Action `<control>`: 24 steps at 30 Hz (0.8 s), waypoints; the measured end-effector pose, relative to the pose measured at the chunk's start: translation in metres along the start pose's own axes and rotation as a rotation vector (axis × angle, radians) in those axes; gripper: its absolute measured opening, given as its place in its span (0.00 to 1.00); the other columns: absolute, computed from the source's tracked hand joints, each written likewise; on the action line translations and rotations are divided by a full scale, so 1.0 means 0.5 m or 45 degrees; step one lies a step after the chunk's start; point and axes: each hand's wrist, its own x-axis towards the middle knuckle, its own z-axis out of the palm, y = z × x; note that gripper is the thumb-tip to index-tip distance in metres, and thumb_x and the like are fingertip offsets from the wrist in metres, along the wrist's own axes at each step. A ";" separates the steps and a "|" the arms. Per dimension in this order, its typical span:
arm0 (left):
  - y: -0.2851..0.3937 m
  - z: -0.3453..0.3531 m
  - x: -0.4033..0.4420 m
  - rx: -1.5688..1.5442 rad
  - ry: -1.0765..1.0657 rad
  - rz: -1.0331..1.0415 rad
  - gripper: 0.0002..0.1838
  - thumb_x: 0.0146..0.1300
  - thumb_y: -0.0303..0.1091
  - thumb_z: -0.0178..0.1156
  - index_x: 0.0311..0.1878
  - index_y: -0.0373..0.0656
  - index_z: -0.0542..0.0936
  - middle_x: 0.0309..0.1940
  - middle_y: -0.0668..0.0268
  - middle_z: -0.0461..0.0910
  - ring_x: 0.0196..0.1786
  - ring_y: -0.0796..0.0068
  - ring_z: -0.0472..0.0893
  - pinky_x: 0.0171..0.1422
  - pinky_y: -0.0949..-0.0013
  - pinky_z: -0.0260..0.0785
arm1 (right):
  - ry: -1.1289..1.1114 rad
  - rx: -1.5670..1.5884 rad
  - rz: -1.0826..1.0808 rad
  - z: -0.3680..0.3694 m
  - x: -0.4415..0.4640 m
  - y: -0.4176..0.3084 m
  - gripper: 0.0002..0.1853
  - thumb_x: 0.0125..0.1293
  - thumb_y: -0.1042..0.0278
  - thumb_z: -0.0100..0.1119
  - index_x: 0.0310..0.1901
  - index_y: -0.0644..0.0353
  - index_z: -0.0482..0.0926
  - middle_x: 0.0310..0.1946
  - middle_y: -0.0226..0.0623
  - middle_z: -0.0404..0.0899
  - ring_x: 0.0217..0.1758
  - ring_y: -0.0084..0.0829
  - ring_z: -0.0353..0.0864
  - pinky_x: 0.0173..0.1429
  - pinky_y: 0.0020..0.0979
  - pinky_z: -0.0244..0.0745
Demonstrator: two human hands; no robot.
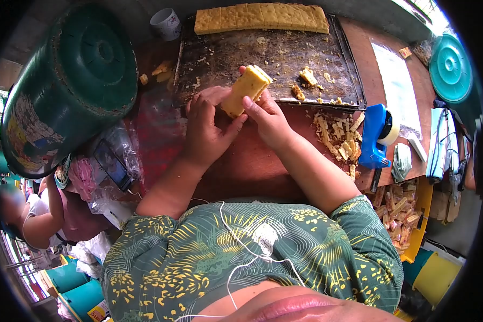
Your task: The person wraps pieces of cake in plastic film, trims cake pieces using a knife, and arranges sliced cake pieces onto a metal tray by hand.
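Note:
Both my hands hold a small stack of yellow cake slices (244, 92) over the front edge of a dark baking tray (241, 56). My left hand (210, 121) grips the lower left end, and my right hand (267, 115) has its thumb on the near face, with its fingers behind. At the back of the tray lies a long scored slab of cake (263, 17). Broken pieces (308, 77) and crumbs are scattered on the tray's right part. Cake trimmings (338, 137) lie on the table just right of my right forearm.
A large green drum (70, 91) stands at the left. A white cup (166, 24) is behind it. On the right are a blue tape dispenser (374, 137), plastic sheets (397, 86) and a yellow crate (419, 220) of wrapped pieces. Another person (37, 214) is at the lower left.

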 end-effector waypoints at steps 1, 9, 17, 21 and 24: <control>0.002 0.001 0.000 -0.013 0.011 0.010 0.34 0.56 0.40 0.79 0.64 0.46 0.74 0.59 0.60 0.80 0.62 0.55 0.79 0.69 0.53 0.65 | -0.023 -0.008 0.021 -0.001 -0.002 -0.002 0.38 0.81 0.62 0.56 0.84 0.54 0.49 0.70 0.34 0.70 0.74 0.27 0.68 0.79 0.37 0.62; 0.002 -0.002 0.000 -0.022 0.010 0.137 0.32 0.61 0.43 0.77 0.64 0.46 0.73 0.57 0.62 0.80 0.61 0.59 0.80 0.67 0.55 0.65 | 0.030 0.355 0.009 0.016 -0.007 -0.010 0.39 0.73 0.73 0.55 0.83 0.52 0.52 0.64 0.37 0.75 0.69 0.33 0.75 0.75 0.39 0.69; -0.006 0.009 -0.016 -1.451 -0.066 -0.975 0.21 0.84 0.44 0.51 0.69 0.40 0.71 0.60 0.64 0.78 0.64 0.72 0.77 0.72 0.64 0.67 | 0.130 0.446 0.039 0.000 -0.002 -0.010 0.36 0.64 0.65 0.56 0.75 0.58 0.63 0.61 0.44 0.75 0.67 0.44 0.77 0.74 0.45 0.71; 0.004 0.007 -0.022 -1.855 -0.166 -1.046 0.23 0.83 0.45 0.52 0.70 0.40 0.72 0.67 0.62 0.77 0.67 0.70 0.77 0.74 0.61 0.67 | 0.158 0.272 0.011 0.002 -0.004 -0.002 0.37 0.61 0.64 0.57 0.74 0.60 0.64 0.63 0.46 0.74 0.68 0.43 0.77 0.72 0.45 0.73; -0.011 -0.001 -0.027 -2.090 -0.282 -1.092 0.24 0.83 0.45 0.52 0.72 0.40 0.71 0.68 0.62 0.77 0.67 0.69 0.78 0.73 0.59 0.69 | 0.069 0.308 0.105 0.006 -0.010 -0.020 0.38 0.61 0.62 0.56 0.74 0.62 0.65 0.65 0.46 0.74 0.69 0.42 0.76 0.72 0.44 0.73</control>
